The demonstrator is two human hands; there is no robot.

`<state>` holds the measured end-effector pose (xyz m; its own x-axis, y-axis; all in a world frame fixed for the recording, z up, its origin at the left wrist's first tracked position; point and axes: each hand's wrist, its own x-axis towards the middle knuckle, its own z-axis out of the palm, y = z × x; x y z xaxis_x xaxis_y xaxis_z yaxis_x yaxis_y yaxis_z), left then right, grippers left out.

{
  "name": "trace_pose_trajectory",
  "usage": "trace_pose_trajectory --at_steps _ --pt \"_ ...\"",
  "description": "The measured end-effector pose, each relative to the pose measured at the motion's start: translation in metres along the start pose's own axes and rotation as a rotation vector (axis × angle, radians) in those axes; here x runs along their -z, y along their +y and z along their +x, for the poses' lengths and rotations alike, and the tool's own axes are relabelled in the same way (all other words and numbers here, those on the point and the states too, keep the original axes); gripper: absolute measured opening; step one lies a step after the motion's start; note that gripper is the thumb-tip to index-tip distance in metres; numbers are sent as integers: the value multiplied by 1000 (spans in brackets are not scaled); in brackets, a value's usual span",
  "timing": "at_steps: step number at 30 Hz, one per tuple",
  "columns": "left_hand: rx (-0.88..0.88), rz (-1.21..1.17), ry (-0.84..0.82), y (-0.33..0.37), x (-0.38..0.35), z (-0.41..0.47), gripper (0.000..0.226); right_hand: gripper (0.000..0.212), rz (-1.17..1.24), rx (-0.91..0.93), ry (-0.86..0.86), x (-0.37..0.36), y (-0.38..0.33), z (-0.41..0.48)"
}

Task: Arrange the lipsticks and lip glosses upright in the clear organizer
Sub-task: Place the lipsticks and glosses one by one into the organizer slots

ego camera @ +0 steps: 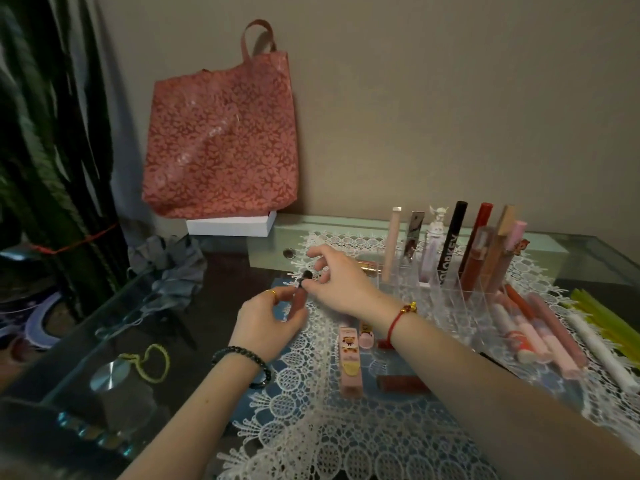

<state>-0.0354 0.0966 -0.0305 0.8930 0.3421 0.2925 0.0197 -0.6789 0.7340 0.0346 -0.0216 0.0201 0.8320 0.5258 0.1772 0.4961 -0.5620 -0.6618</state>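
Two bare hands meet over the white lace runner (311,427) on the glass table (104,341): the left hand (266,320) curls its fingers around a dusty-pink lip gloss tube (298,301), while the right hand (341,284) pinches the tube's black cap (307,274) between thumb and forefinger, other fingers spread. Right of them, the clear acrylic organizer (446,299) holds about nine lipsticks and glosses upright in its far compartments, among them a black tube (452,242); near compartments look empty. More tubes lie flat nearby, including a pink boxed one (349,362).
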Motion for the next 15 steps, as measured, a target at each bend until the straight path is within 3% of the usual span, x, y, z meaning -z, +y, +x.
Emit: trace_pose_trajectory --at_steps 5,9,15 --pt "-29 29 -1 1 -2 -1 18 42 -38 -68 -14 -22 3 12" --pt "11 33 11 -1 -7 2 39 38 -9 -126 -5 -31 5 17" --pt "55 -1 13 -2 -9 2 42 38 -21 -266 12 -32 3 21"
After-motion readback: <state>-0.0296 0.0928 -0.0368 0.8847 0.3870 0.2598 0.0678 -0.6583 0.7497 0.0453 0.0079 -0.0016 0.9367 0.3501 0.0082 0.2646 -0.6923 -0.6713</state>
